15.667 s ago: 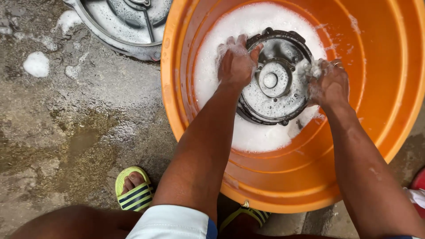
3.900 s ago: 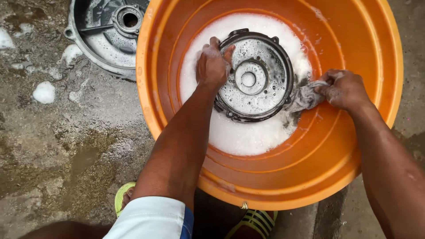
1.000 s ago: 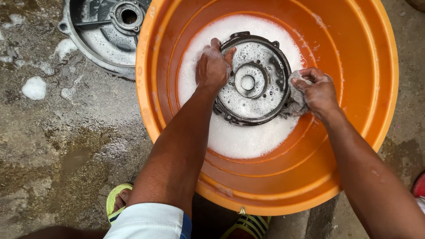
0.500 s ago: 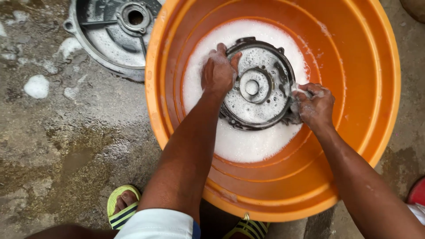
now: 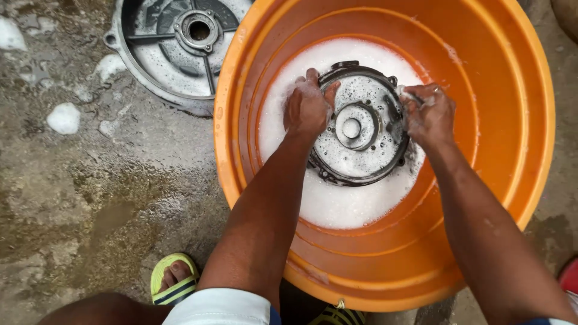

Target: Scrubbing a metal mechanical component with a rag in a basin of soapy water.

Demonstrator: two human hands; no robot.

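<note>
Mid-scrub, by the look of it: round metal cover point(image 5: 359, 127) lies in suds at the centre of the orange tub point(image 5: 530, 120). Left hand point(image 5: 309, 107) clamps its rim at 9 o'clock, fingers curled over the edge. Right hand point(image 5: 428, 114) at 3 o'clock, closed around something sudsy, cannot tell what. Next move likely calls for turning the cover to reach unwashed rim. Second cover point(image 5: 174, 48) sits on wet ground at 10 o'clock, outside the tub.

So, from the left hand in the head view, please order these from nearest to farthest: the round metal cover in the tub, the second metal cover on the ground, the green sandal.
1. Round metal cover, under the left hand.
2. Second metal cover, upper left.
3. Green sandal, bottom left.
</note>
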